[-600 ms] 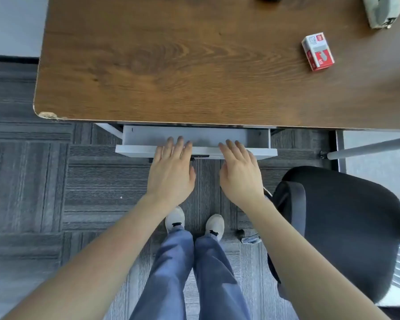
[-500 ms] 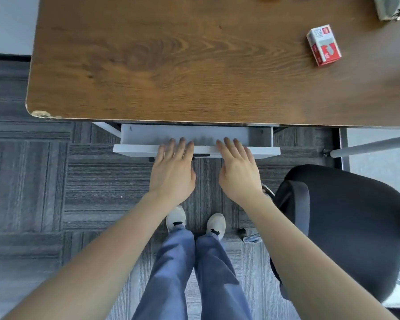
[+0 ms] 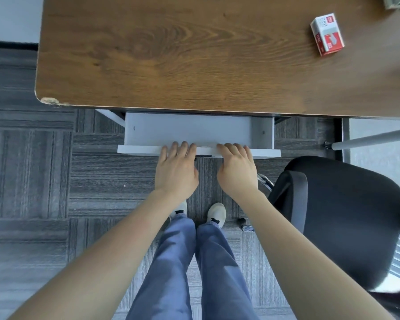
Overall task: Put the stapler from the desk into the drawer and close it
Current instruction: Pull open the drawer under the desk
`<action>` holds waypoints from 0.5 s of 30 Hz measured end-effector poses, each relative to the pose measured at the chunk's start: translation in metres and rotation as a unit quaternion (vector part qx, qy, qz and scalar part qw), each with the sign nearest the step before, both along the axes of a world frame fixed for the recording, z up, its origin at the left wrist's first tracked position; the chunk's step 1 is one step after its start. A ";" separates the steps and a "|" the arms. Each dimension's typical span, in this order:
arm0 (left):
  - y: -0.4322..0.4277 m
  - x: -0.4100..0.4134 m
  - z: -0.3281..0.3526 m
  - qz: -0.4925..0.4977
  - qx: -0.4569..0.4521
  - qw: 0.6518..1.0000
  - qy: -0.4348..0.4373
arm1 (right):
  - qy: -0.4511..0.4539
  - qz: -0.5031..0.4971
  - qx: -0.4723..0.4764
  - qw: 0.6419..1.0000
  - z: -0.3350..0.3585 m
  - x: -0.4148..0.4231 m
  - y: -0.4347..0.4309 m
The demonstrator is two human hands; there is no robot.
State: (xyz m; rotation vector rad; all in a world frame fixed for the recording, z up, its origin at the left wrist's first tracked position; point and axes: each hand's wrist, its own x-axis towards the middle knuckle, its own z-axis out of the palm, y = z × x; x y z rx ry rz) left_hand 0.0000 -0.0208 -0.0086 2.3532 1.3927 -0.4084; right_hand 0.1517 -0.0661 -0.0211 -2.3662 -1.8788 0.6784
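A: Over by the right edge of the tabletop (image 3: 194,54) sits a small red and white box (image 3: 328,34), lying flat, print on its top too small to read.

B: And that near left corner of the tabletop, chipped, pale core showing through the wood-grain finish.

A: Down on the floor, grey carpet tiles (image 3: 32,169) in a striped weave.

B: Black office chair (image 3: 342,218) off to the right, below the tabletop's near edge. A grey metal bar (image 3: 374,138) runs just beyond it.
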 end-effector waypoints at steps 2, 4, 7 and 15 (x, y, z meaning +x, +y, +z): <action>-0.005 -0.001 0.002 -0.002 -0.007 1.000 0.002 | 0.002 0.001 -0.008 1.000 0.001 -0.002 -0.008; -0.010 -0.002 0.004 -0.003 -0.011 1.000 0.005 | 0.001 0.000 -0.012 1.000 0.002 -0.004 -0.014; -0.017 -0.004 0.007 0.001 -0.024 1.000 0.003 | 0.000 -0.005 -0.026 1.000 0.003 -0.007 -0.024; -0.038 -0.014 0.006 0.009 -0.032 0.999 -0.005 | -0.003 -0.005 -0.048 0.999 0.005 -0.013 -0.040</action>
